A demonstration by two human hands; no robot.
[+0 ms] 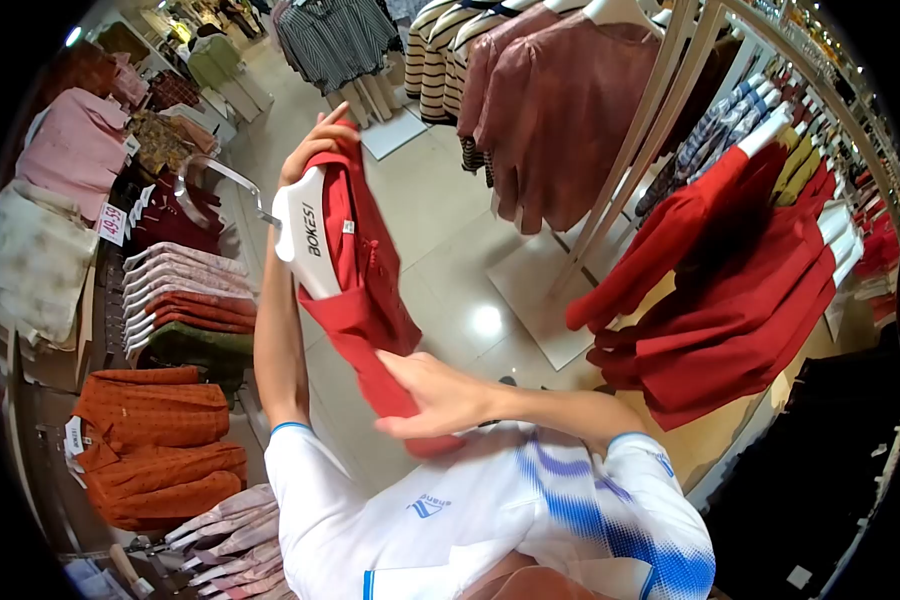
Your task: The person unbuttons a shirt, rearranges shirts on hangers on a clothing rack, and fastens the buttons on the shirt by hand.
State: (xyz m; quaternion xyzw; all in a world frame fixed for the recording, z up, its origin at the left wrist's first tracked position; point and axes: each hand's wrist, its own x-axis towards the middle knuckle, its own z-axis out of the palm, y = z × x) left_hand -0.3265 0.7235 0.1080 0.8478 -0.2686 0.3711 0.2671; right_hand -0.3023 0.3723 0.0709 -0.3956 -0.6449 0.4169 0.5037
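A red buttoned garment hangs on a white hanger lettered "BOKESI", held up sideways in front of me. The metal hook of the hanger points left. My left hand is closed around the far shoulder of the garment and hanger, with one finger sticking out. Lower down, my right hand grips the near part of the red cloth, its thumb toward my chest. Some of its fingers are hidden by the fabric. A small white label shows inside the neck.
To the right, red garments hang on a rack beside a pale metal post. Dusty pink tops hang ahead. On the left are an orange shirt, rows of hung clothes and a price sign. Tiled floor lies between.
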